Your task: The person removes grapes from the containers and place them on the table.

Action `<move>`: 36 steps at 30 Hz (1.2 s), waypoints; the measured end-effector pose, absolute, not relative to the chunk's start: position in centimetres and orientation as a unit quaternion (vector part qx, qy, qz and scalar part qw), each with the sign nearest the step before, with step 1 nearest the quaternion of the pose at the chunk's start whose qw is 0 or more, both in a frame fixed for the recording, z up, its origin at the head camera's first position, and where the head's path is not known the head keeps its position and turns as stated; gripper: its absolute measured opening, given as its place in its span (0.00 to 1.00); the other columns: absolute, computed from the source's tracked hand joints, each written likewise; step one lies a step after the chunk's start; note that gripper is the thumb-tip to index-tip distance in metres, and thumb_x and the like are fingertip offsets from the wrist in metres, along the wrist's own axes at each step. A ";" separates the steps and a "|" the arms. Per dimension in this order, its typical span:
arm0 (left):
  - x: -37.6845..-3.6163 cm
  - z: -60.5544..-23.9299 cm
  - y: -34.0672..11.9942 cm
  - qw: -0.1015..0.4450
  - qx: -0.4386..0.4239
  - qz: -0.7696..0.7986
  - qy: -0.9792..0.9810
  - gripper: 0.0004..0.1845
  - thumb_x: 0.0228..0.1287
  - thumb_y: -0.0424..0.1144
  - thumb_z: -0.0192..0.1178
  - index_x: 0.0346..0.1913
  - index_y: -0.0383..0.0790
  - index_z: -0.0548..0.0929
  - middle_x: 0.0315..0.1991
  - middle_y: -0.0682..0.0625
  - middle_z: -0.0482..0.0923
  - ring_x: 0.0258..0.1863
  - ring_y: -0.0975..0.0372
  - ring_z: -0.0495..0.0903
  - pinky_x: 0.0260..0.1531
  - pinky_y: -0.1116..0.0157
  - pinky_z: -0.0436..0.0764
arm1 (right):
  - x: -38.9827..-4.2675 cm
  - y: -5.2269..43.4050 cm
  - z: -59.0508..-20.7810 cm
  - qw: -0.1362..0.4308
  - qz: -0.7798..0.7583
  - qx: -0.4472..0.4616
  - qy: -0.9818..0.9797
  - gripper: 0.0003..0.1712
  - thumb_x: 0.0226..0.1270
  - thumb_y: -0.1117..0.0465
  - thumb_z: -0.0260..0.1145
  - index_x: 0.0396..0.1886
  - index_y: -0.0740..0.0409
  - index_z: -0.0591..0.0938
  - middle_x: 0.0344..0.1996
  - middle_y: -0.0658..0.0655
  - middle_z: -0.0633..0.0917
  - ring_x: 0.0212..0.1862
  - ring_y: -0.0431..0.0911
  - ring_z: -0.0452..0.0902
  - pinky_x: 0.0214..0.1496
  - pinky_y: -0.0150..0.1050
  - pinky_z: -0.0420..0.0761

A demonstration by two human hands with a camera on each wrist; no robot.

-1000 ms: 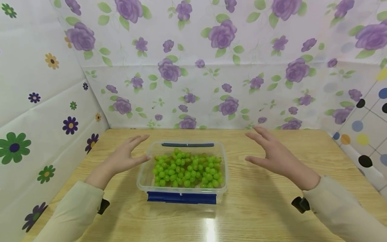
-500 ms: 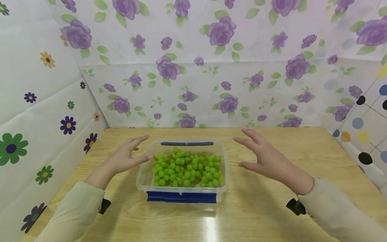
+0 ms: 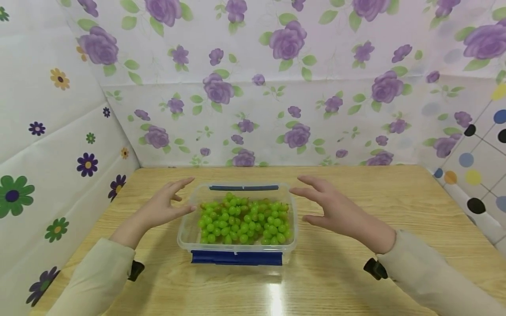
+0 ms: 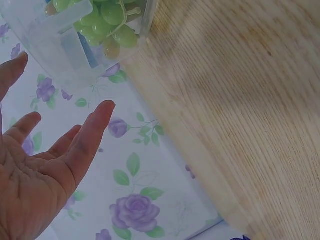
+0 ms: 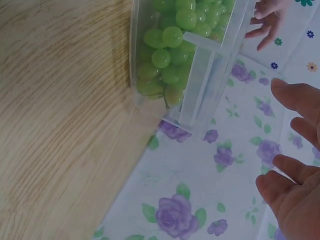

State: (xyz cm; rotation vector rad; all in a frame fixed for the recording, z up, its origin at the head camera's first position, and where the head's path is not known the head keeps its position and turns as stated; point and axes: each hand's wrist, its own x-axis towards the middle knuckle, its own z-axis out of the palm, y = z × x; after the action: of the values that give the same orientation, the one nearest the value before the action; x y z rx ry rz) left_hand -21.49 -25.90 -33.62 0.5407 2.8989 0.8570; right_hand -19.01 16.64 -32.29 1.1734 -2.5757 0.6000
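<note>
A clear plastic box (image 3: 186,228) with blue clips stands mid-table, lidless and filled with green grapes (image 3: 243,221). My left hand (image 3: 164,206) hovers at the box's left side, fingers spread, thumb tip close to the rim. On the other side my right hand (image 3: 330,208) hangs with fingers spread, fingertips over the box's far right corner. Neither hand holds anything. The left wrist view shows my open left hand (image 4: 45,155) below the box (image 4: 60,45) and grapes (image 4: 107,20). In the right wrist view the right hand's fingers (image 5: 295,150) lie near the box (image 5: 210,65) of grapes (image 5: 167,55).
The wooden table (image 3: 356,281) is walled in by flowered sheets at the back (image 3: 253,87), left (image 3: 43,145) and right (image 3: 478,162). Bare tabletop lies around the box on all sides. Black wrist straps (image 3: 373,268) show at both sleeves.
My right hand has moved left toward the box, from well clear of it to its right rim. The left hand has barely shifted. The box has not moved.
</note>
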 end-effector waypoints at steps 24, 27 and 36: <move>-21.4 -33.8 -25.7 0.093 0.135 0.345 0.924 0.43 0.64 0.45 0.62 0.75 0.44 0.50 0.63 0.28 0.62 0.52 0.39 0.75 0.33 0.58 0.83 | -19.6 14.4 -33.0 0.067 0.179 0.472 -0.861 0.38 0.52 0.63 0.75 0.65 0.56 0.73 0.58 0.60 0.75 0.58 0.54 0.71 0.54 0.49 0.77; -21.5 -34.0 -25.7 0.097 0.131 0.357 0.920 0.43 0.64 0.45 0.62 0.75 0.44 0.49 0.62 0.29 0.63 0.53 0.40 0.75 0.33 0.57 0.83 | -19.7 14.3 -33.1 0.070 0.174 0.481 -0.857 0.38 0.51 0.65 0.75 0.64 0.57 0.73 0.57 0.60 0.75 0.57 0.54 0.71 0.53 0.48 0.78; -21.8 -34.0 -25.6 0.118 0.128 0.394 0.902 0.45 0.65 0.47 0.61 0.76 0.43 0.46 0.62 0.27 0.62 0.52 0.40 0.75 0.35 0.53 0.84 | -20.1 13.5 -33.3 0.052 0.180 0.510 -0.839 0.38 0.52 0.65 0.75 0.64 0.56 0.72 0.57 0.59 0.74 0.58 0.52 0.70 0.53 0.47 0.78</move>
State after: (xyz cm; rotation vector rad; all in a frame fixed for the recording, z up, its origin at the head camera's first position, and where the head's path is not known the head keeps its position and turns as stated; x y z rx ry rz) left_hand -21.76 -25.64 -34.03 0.3755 2.6403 1.1541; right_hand -20.06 13.46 -33.32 1.5527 -2.5528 0.5473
